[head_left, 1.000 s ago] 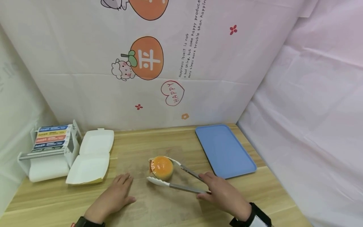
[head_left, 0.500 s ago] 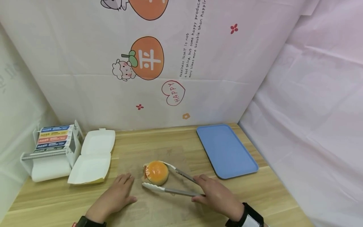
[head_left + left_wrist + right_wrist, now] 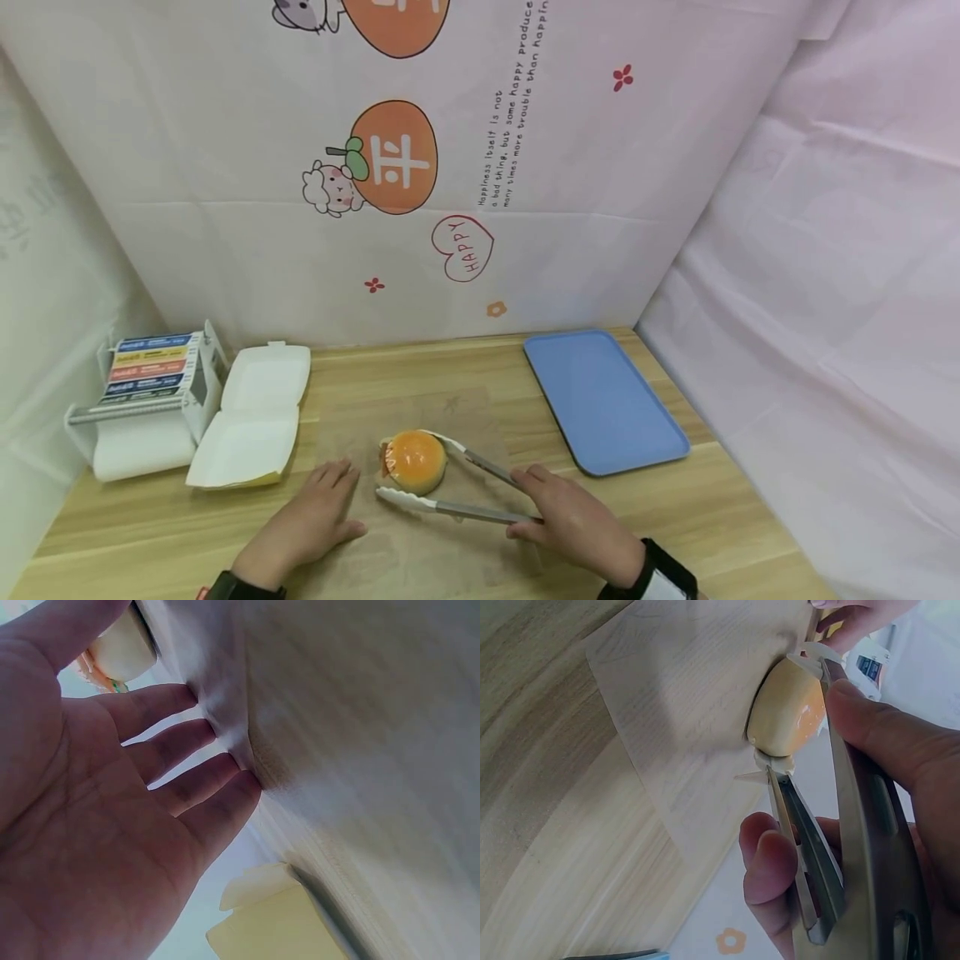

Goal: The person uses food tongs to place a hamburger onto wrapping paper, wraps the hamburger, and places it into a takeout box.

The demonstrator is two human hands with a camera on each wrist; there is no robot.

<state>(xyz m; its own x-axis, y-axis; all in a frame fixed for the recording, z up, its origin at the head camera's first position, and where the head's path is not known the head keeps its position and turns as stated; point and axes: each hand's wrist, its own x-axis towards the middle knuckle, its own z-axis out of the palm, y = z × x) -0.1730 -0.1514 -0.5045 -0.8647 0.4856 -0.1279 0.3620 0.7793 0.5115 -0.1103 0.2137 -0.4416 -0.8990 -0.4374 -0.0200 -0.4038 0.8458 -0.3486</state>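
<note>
A burger (image 3: 415, 461) with a glossy orange-brown bun sits on a thin, translucent brown paper sheet (image 3: 427, 558) at mid-table. Metal tongs (image 3: 487, 510) with white scalloped tips straddle it, their arms spread; in the right wrist view one tip lies right at the bun's side. My right hand (image 3: 573, 521) grips the tongs, thumb on one arm and fingers on the other. Left of the burger, my left hand (image 3: 311, 521) rests at the sheet's left edge. Its fingers (image 3: 214, 814) reach out almost straight, fingertips down on the paper, and it holds nothing.
A white clamshell box (image 3: 247, 446) lies unfolded at the left, beside a white dispenser (image 3: 146, 408) with a roll and colourful labels. At the back right lies a blue tray (image 3: 607, 400). White printed cloth (image 3: 555, 267) walls in the table's back and sides.
Over the first half second the tongs and burger shifted left and a little toward me, then stayed put on the sheet. My left hand has kept its place, and the view has drifted slightly.
</note>
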